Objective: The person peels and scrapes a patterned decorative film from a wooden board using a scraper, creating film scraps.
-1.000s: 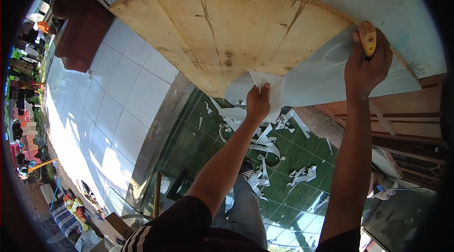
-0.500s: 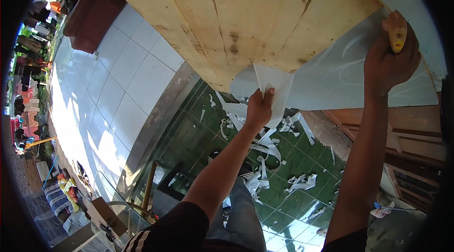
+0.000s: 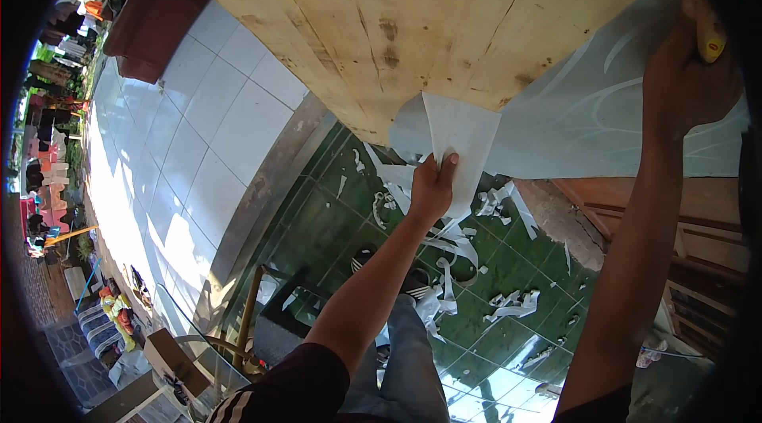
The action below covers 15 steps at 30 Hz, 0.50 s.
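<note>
A pale wooden board (image 3: 436,18) with dark cracks and stains fills the top of the head view. A light grey sheet with faint curved lines (image 3: 579,125) covers its lower right part. My left hand (image 3: 433,189) is closed, thumb up, on a white strip of sheet (image 3: 464,133) that hangs from the board's lower edge. At the far right, my right hand (image 3: 689,94) is wrapped round a yellow-handled tool (image 3: 710,38) over the grey sheet. The tool's working end cannot be seen.
Torn white strips (image 3: 512,305) litter the green tiled floor (image 3: 309,217) around my feet. A dark chair (image 3: 290,304) and a glass-topped table (image 3: 194,324) stand lower left. Further left are white tiles (image 3: 214,113) and a maroon armchair (image 3: 151,18). Brown wooden panelling (image 3: 706,256) is at right.
My right hand and the yellow-handled tool have moved right and slightly up, towards the view's edge. The board appears shifted a little up in view. My left hand keeps hold of the strip.
</note>
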Motion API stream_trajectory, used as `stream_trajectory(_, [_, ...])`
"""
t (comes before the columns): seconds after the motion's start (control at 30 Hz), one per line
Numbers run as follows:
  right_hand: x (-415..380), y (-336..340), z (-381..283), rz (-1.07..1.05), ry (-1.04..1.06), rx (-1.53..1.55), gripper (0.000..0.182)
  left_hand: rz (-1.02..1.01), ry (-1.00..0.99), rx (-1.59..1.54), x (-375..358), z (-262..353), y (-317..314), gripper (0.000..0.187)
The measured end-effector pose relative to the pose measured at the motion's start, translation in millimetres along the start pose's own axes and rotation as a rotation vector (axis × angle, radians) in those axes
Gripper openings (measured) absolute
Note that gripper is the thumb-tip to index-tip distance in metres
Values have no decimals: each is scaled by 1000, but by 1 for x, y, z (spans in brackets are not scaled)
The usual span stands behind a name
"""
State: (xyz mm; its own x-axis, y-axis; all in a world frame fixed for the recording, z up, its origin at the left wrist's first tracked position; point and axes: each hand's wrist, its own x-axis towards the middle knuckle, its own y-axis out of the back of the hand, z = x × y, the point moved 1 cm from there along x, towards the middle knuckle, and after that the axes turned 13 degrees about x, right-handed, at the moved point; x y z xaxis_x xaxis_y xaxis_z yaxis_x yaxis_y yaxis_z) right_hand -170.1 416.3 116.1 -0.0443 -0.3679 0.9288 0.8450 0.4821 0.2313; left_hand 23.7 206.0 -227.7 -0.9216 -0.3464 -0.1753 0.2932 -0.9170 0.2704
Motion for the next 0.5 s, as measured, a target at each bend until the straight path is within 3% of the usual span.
stream_trajectory(0.1, [7, -3, -37, 120, -22, 116, 32, -8, 3, -14, -2, -9, -2, 42])
stream_trajectory(0.2, [4, -17, -32, 218, 39, 162, 43, 5, -1, -26, -4, -18, -3, 42])
stream_trajectory(0.4, [9, -14, -33, 190, 30, 217, 46, -3, 41, 10, -12, -38, -2, 43])
stream_trajectory(0.5, [3, -16, -28, 184, -126, 280, 47, -12, 54, 27, -15, -49, -3, 45])
